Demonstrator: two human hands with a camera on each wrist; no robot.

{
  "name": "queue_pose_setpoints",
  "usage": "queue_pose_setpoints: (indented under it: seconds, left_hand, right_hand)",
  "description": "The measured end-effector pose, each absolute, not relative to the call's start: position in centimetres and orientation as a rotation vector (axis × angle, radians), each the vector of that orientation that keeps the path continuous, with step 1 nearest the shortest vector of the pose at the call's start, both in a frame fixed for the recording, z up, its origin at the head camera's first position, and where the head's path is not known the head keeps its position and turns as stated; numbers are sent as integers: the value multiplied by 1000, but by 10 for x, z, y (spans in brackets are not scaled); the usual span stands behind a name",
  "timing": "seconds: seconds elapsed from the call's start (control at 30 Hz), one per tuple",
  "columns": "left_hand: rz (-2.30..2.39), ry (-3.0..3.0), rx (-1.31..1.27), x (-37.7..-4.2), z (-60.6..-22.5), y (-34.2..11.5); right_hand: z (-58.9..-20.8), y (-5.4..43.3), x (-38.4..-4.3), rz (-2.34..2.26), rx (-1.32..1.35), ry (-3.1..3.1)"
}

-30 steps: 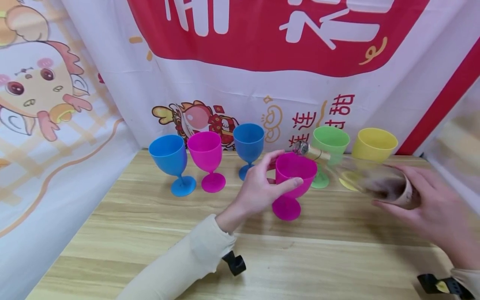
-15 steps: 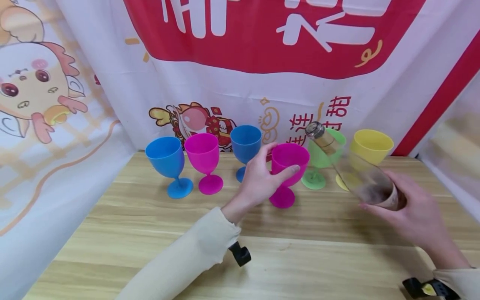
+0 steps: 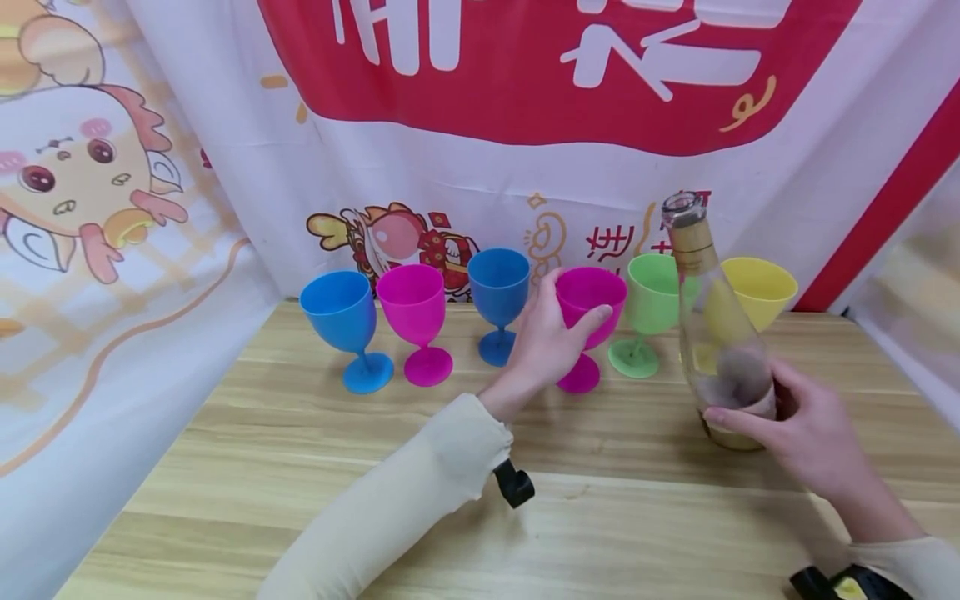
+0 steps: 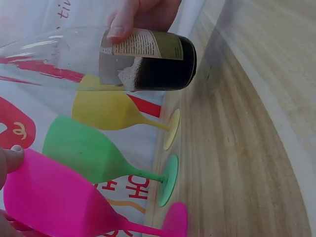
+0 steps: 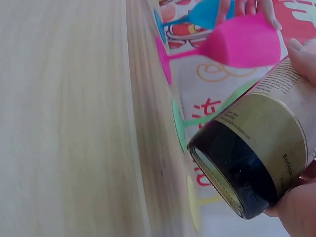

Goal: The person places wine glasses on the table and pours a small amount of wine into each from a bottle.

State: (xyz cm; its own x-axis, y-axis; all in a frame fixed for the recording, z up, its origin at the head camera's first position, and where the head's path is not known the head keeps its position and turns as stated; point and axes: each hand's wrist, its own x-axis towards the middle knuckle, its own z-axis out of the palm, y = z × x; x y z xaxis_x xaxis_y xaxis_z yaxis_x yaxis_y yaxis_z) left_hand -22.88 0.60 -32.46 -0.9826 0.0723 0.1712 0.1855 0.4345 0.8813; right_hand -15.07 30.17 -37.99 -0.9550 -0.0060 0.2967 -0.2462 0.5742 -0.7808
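Observation:
My left hand (image 3: pixel 543 342) grips the bowl of a pink goblet (image 3: pixel 592 287), thumb on its near side. The goblet is upright, its foot on or just above the wooden table. In my right hand (image 3: pixel 813 442) is a clear glass wine bottle (image 3: pixel 716 333), held round its labelled lower part. It leans slightly left with its uncorked mouth up. Dark, frothy liquid (image 4: pixel 160 74) lies in its bottom part, seen in the left wrist view. Whether the bottle's base (image 5: pixel 217 182) touches the table, I cannot tell. Beside the held goblet stands a green goblet (image 3: pixel 651 292).
Along the back of the table (image 3: pixel 600 533) stand a blue goblet (image 3: pixel 341 312), another pink goblet (image 3: pixel 412 304), a darker blue goblet (image 3: pixel 498 287) and a yellow goblet (image 3: pixel 765 292), partly behind the bottle. A printed cloth (image 3: pixel 450 158) hangs close behind them.
The bottle has swung from nearly horizontal, its mouth by the pink goblet, to nearly upright and lower. My left hand has moved the goblet back towards the row.

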Motion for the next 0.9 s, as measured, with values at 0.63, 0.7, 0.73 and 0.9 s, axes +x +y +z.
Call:
queue_pose_setpoints:
  seconds: [0.63, 0.7, 0.73, 0.9]
  left_hand:
    - [-1510, -2551, -127, -253, -323, 20]
    - [-1503, -2551, -111, -254, -322, 21]
    - [-1499, -2551, -103, -254, -322, 21]
    - [-1481, -2527, -102, -252, -319, 20]
  right_hand:
    - [-385, 297, -152, 1435, 167, -2645]
    - [-386, 296, -153, 1431, 177, -2645]
    - [-386, 296, -153, 1428, 178, -2649]
    - [-389, 294, -154, 1409, 192, -2655]
